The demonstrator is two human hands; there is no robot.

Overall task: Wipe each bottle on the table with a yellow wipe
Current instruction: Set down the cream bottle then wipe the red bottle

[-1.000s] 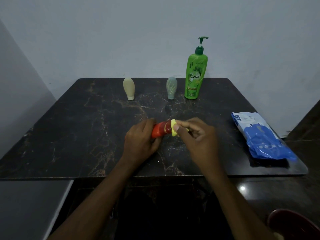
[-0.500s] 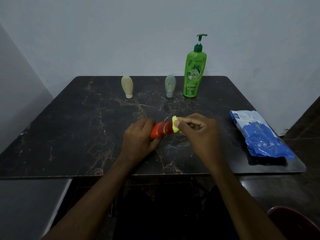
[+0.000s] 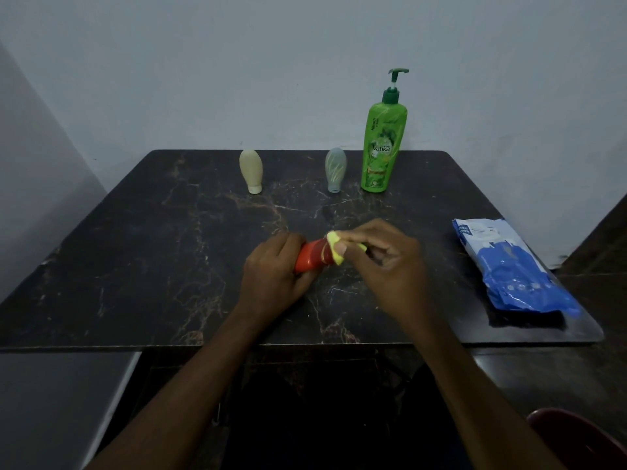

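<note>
The left hand (image 3: 274, 276) grips the red bottle (image 3: 314, 259), long axis left-right; right hand (image 3: 386, 266) pinches the wipe (image 3: 334, 247) at its right end

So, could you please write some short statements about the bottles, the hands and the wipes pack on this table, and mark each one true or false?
1. The left hand holds the red bottle. True.
2. The right hand pinches the yellow wipe against the red bottle. True.
3. The green pump bottle lies on its side. False: the green pump bottle stands upright near the far edge of the table.
4. The blue wipes pack lies near the table's left edge. False: the blue wipes pack lies near the right edge.
5. The cream bottle and the grey-green bottle stand cap down. True.
</note>
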